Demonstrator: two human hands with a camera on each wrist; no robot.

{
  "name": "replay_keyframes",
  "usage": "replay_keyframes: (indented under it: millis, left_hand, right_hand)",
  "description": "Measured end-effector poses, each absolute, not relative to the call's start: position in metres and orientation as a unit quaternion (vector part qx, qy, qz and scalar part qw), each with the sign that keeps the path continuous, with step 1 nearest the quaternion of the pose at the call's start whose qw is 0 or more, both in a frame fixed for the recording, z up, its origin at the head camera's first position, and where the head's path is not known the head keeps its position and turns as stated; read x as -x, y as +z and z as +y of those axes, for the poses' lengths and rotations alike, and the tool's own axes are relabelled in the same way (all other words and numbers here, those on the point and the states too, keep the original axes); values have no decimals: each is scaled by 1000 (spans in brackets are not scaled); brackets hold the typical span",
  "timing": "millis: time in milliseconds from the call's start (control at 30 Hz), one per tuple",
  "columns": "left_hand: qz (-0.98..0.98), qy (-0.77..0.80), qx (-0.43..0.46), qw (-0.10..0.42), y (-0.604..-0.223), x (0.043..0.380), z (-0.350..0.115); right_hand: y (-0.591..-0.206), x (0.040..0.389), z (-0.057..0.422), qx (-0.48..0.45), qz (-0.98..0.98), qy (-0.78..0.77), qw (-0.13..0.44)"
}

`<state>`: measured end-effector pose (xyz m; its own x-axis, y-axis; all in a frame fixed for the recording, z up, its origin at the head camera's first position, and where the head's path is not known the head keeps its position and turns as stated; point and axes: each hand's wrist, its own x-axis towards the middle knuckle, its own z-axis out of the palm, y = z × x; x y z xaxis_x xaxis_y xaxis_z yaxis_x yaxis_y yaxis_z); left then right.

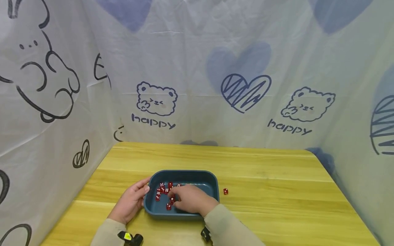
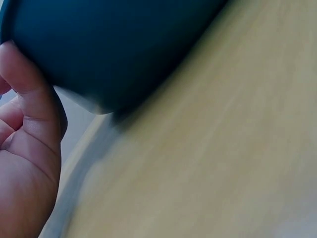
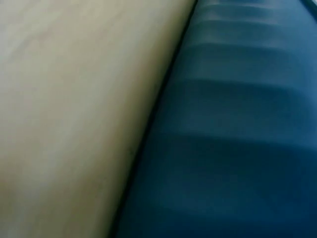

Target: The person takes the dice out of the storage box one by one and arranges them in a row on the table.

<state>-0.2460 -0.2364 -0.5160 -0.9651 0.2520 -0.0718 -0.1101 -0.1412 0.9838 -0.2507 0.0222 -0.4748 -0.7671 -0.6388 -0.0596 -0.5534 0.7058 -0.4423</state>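
A dark blue rectangular bin [image 1: 184, 216] stands on the table, with several red dice [image 1: 162, 188] gathered in its left half. My left hand [image 1: 130, 201] grips the bin's left end, the thumb up at the rim and the fingers along the outer wall. In the left wrist view the thumb [image 2: 27, 74] lies against the blue wall [image 2: 109, 49]. Reaching over the near side, my right hand [image 1: 192, 199] is down inside the bin, fingertips bent among the dice. I cannot tell whether it pinches a die. The right wrist view shows only blue wall [image 3: 237, 129] beside a beige surface.
One red die [image 1: 226, 191] lies on the wooden table [image 1: 277, 198], just right of the bin. White cloth [image 1: 197, 112] printed with hearts and bears hangs behind the table and along both sides. Each wrist carries a small black device [image 1: 130, 238].
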Motion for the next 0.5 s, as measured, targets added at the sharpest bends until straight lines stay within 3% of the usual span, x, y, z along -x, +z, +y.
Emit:
replay_keyframes:
  millis: [500]
  left_hand:
    - [645, 753, -58, 120, -516, 245, -237]
  right_hand:
    - [-479, 252, 21, 310, 932, -160, 101]
